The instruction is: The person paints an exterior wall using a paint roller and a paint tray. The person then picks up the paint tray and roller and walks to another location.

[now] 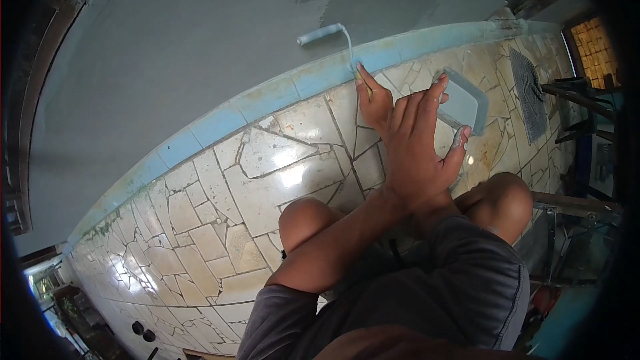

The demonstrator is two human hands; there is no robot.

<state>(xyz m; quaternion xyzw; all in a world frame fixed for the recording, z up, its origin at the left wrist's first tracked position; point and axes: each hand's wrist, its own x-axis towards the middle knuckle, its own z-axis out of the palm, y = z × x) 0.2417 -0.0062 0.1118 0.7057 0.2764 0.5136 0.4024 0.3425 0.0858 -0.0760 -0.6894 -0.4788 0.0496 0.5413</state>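
Before the grey wall (pixel 187 47), the paint roller (pixel 320 34) juts up and leftward from the right hand (pixel 377 103), which grasps its handle (pixel 358 75), while just rightward the left hand (pixel 419 143) spreads, released, fingertips overlapping the tray (pixel 481 117) in view

1. Skirting (pixel 213 122): pale sky blue, tiled, with brownish stains in places.
2. Wall (pixel 180 47), above the skirting: plain grey, with a darker, ragged-edged grey patch.
3. Paint roller (pixel 321 33), its sleeve just above the skirting: bluish white.
4. Floor (pixel 287 133), below the skirting: cream, beige and whitish irregular pieces, crazy-paving pattern, darker joints.
5. Tray (pixel 481 117), below the skirting: grey rim, paler grey inside.
6. Mat (pixel 529 97), below the skirting's right end: mottled grey.
7. Left hand (pixel 417 147), below the skirting: whitish smudges on thumb and fingertip.
8. Shirt (pixel 400 300), well below the skirting: dark grey.
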